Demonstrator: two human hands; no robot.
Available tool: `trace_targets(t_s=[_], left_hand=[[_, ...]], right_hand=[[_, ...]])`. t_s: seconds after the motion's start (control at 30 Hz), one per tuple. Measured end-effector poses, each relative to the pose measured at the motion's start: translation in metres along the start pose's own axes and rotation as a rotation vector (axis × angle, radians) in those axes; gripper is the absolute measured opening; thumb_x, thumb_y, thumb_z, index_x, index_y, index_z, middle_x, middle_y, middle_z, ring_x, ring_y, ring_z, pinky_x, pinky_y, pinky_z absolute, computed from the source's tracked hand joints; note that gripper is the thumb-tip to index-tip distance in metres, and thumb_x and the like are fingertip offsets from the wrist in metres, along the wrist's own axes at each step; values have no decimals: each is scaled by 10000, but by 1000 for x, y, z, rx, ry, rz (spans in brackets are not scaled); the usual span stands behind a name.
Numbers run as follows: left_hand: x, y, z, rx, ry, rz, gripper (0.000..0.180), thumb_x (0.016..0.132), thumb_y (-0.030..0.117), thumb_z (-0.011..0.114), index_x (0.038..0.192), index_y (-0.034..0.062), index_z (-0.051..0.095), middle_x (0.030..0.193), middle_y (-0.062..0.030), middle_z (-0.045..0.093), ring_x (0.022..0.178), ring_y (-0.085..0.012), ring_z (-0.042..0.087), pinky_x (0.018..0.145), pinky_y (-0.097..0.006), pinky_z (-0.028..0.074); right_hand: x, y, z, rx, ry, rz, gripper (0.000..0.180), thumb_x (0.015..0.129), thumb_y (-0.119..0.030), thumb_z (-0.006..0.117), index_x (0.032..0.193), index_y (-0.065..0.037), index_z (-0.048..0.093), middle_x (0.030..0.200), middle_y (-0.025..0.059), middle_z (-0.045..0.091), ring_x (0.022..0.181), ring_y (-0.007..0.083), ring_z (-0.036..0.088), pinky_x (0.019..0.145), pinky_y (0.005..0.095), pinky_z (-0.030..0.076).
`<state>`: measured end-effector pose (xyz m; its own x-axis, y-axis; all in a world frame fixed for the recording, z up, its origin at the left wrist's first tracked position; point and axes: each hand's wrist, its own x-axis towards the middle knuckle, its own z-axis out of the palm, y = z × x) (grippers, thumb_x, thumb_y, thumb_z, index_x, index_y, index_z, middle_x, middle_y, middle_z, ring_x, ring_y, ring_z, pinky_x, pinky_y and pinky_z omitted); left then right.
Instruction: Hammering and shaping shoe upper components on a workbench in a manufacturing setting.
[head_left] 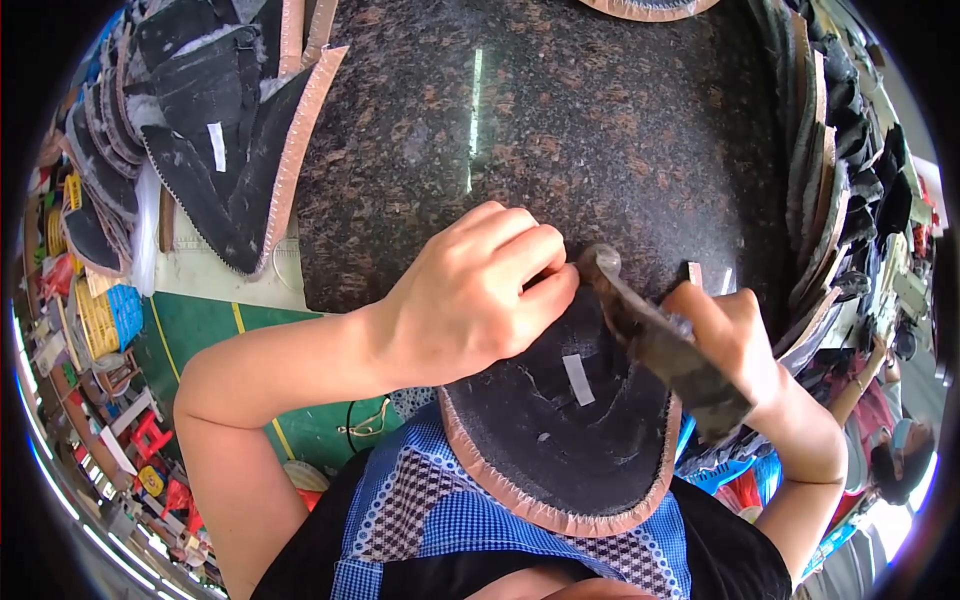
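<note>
A dark shoe upper (540, 460) with a stitched, tan folded rim and a small white label lies against the near edge of the stone slab, its rounded end reaching over my apron. My left hand (490, 285) is closed at its far part, fingers curled and pressed down on it; the fingertips are partly hidden. In my right hand (725, 335) is a worn, rusty shoemaker's hammer (680, 370), raised above the upper. Its flared end points toward me, the rounded end lies beside my left fingers, and the handle is mostly hidden by the hand.
Dark speckled stone slab (560, 130) spans the work surface. More uppers (230, 130) lie at the left, and a row of stacked uppers (820, 190) lines the right edge. Another tan-rimmed piece (650, 8) shows at the far edge. A person (900, 450) is at the far right.
</note>
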<state>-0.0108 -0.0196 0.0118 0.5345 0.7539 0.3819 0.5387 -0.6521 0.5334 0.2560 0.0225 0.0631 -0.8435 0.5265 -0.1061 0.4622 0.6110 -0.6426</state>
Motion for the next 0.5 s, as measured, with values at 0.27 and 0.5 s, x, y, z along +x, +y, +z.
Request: trace_targets(t_s=[0.27,0.5], left_hand=[[-6,-10,0,-109,-7,-26,167,719,71,802,851,10,720,836,-46,640,743,-220,627,655,-335,491],[-9,3,2,53,-15,113,166,664,37,743,804,-28,682,816,-78,597,715,-212,612,596,-314,512]], right_hand=[[8,-9,-2,105,290,155,217,784,0,729,948,-28,590,721,61,638,593,179,654,509,307,487],[18,-9,-23,43,4,124,218,783,-84,726,885,-11,548,617,93,558,469,290,589,441,369,461]])
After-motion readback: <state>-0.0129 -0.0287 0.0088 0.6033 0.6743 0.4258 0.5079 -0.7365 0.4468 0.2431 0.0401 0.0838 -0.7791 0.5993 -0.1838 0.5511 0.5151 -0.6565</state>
